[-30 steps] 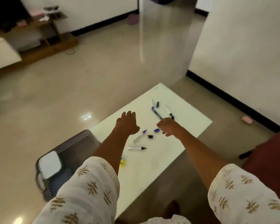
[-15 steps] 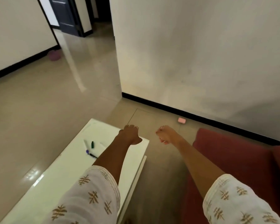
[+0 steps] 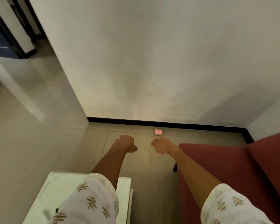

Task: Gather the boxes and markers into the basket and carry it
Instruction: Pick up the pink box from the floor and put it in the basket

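A small pink box (image 3: pixel 158 131) lies on the floor just in front of the black skirting board. Both my arms reach forward over the floor. My right hand (image 3: pixel 160 145) hangs just short of the pink box, fingers loosely curled, holding nothing. My left hand (image 3: pixel 125 143) is level with it to the left, also loosely curled and holding nothing. Behind my left sleeve a dark marker tip (image 3: pixel 56 210) shows on the white table (image 3: pixel 58 188). The basket is out of view.
A red sofa (image 3: pixel 233 167) fills the lower right, its dark leg (image 3: pixel 175 168) standing on the floor. A white wall with black skirting (image 3: pixel 168 124) closes the space ahead. Open tiled floor (image 3: pixel 31 135) runs left toward a dark doorway (image 3: pixel 0 38).
The view has swung right, from the table with its markers and the basket to the wall corner. Both hands now hang over the floor near the pink box.
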